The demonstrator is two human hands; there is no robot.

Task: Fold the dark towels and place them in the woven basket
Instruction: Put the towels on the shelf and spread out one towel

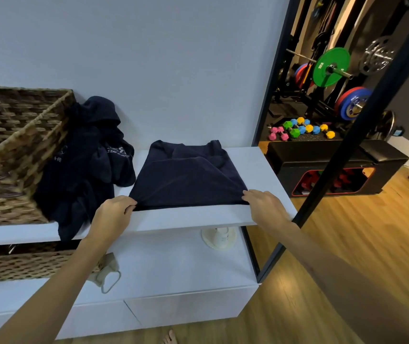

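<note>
Wicker basket is seen on the shelf, left of the towel; a dark pile is slumped between them. The towel's near corners are pinched by the left hand and right hand, set apart. Folding is judged underway; next, the near edge should be carried across.

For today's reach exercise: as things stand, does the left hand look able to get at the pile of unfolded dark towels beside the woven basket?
Probably yes. The left hand is pinching a corner of the towel being folded, and the pile lies just to its left on the same shelf, with nothing between them. It would have to let go first.
</note>
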